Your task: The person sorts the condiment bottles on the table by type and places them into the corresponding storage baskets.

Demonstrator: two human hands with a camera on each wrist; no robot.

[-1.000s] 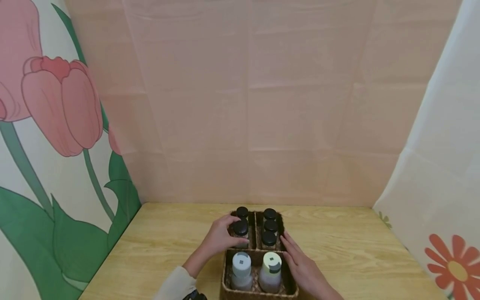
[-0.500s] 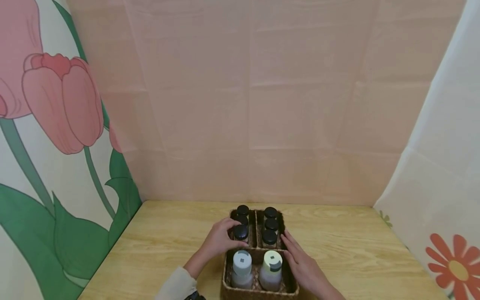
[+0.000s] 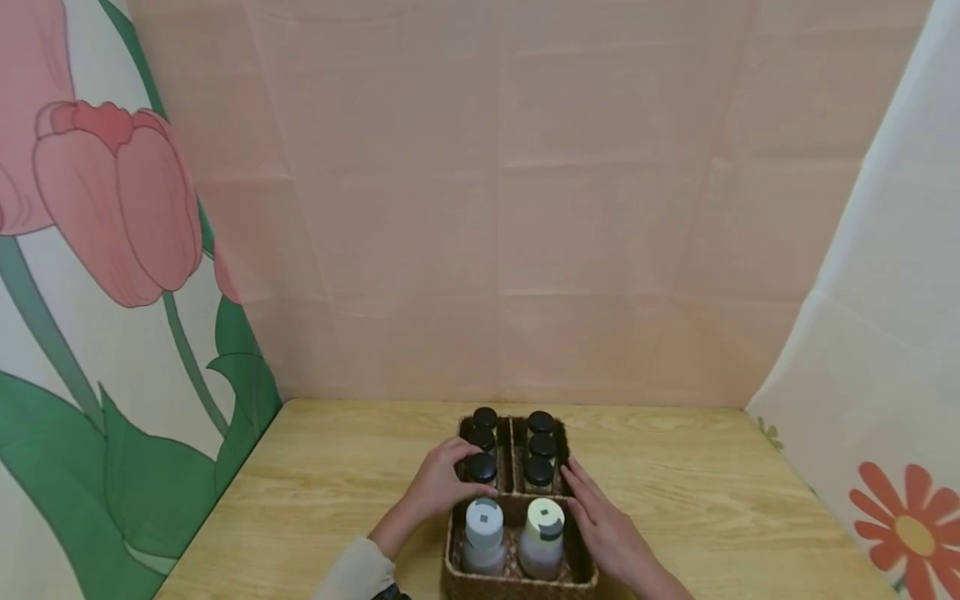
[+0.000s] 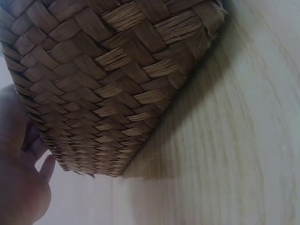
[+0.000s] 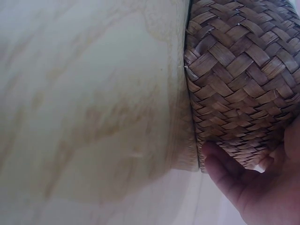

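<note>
A brown woven basket (image 3: 521,590) with a wide front section and two back compartments stands on the table. My left hand (image 3: 438,482) reaches over its left side, thumb and fingers round the black cap of a jar (image 3: 482,467) at the front of the back-left compartment. Two more black-capped jars (image 3: 484,417) stand behind that one. In the left wrist view, the hand (image 4: 21,173) is at the rim, its fingertips partly hidden. My right hand (image 3: 607,533) rests along the basket's right side with fingers extended. Several black-capped jars (image 3: 540,446) fill the back-right compartment.
In the front section stand a white-capped bottle (image 3: 484,525) and a bottle with a pale yellow-green cap (image 3: 544,523). A wood-grain table (image 3: 360,450) surrounds the basket. Behind it hangs a pink-beige cloth (image 3: 495,208), with flower-printed sheets (image 3: 127,208) at both sides.
My left hand has brought its jar slightly toward me and down in the back-left compartment, so the middle jar's cap now shows behind it. The right hand has stayed at the basket's side.
</note>
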